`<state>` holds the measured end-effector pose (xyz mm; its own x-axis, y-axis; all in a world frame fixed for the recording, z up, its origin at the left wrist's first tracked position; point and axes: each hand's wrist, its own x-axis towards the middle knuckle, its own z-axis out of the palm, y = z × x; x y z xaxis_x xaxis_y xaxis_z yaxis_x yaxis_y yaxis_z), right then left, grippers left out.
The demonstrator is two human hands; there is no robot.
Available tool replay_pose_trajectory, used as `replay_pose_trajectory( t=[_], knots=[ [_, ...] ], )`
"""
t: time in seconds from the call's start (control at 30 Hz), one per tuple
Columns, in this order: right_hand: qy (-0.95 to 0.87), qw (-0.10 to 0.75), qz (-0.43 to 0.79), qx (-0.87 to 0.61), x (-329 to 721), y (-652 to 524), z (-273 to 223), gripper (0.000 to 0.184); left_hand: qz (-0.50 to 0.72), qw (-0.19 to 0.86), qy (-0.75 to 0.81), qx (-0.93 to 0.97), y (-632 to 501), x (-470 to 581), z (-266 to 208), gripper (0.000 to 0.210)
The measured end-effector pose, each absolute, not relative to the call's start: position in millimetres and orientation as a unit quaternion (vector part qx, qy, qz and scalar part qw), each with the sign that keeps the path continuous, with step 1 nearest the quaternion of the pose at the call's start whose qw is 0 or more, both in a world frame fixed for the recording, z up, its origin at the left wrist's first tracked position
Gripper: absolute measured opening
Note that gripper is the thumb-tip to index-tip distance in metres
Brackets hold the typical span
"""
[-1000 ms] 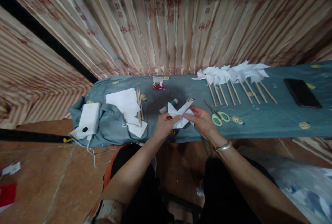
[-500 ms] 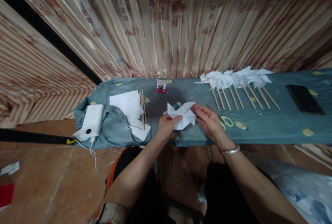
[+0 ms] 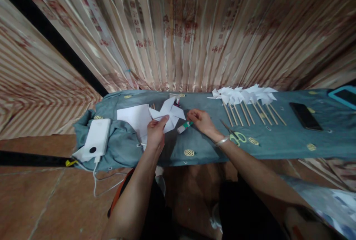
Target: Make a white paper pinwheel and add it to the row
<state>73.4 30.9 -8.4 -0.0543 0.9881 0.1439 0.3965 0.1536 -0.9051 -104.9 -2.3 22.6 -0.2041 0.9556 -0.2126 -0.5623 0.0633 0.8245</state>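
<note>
My left hand [image 3: 156,132] pinches a white folded-paper pinwheel [image 3: 171,115] near its middle, thumb on top, above the left part of the table. To its right, my right hand [image 3: 201,120] is closed with fingertips bunched together; what they hold, if anything, is too small to make out. Just below those fingers lies a glue stick [image 3: 184,127] with a green band. Behind the pinwheel, the small box of metal pins [image 3: 177,102] is mostly covered. White paper sheets [image 3: 133,116] lie beside my left hand, and the wooden sticks there are nearly hidden.
Finished paper pinwheels [image 3: 239,95] on wooden sticks lie in a row at the back right. Green-handled scissors [image 3: 237,137] rest near my right wrist. Farther right are a black phone [image 3: 305,116] and a blue-framed device [image 3: 345,96]. A white power bank [image 3: 97,138] with a cable sits at left.
My left hand has carried the pinwheel leftward, over the paper and sticks. My right hand has come away from the pinwheel's edge and its fingers have bunched together. The view has shifted slightly.
</note>
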Motion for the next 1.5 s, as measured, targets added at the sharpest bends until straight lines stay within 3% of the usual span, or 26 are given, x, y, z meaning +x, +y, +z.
replay_pose_trajectory(
  t=[0.07, 0.2, 0.37, 0.8, 1.13, 1.5],
  knots=[
    [-0.673, 0.394, 0.302, -0.549, 61.1, 52.7, -2.5, 0.013, 0.664, 0.576, 0.422, 0.220, 1.4, -112.1, 27.5, 0.031],
    [-0.720, 0.358, 0.226, -0.550, 45.3, 90.3, 0.0, 0.021, 0.692, 0.556, 0.409, 0.211, 6.8, -126.1, 34.4, 0.030],
    [-0.780, 0.243, 0.111, -0.565, 34.0, 117.2, -5.4, 0.021, 0.711, 0.532, 0.414, 0.202, 10.7, -141.7, 35.9, 0.026],
    [-0.815, 0.062, 0.046, -0.575, 8.7, 148.3, 10.5, 0.025, 0.705, 0.543, 0.404, 0.211, 11.2, -142.9, 33.5, 0.026],
    [-0.821, 0.025, 0.039, -0.569, 4.2, 150.6, 11.6, 0.029, 0.705, 0.552, 0.392, 0.213, 11.5, -141.0, 32.9, 0.028],
    [-0.812, 0.057, 0.063, -0.577, 2.9, 150.2, 6.4, 0.027, 0.700, 0.551, 0.399, 0.215, 12.0, -139.2, 32.1, 0.028]
  ],
)
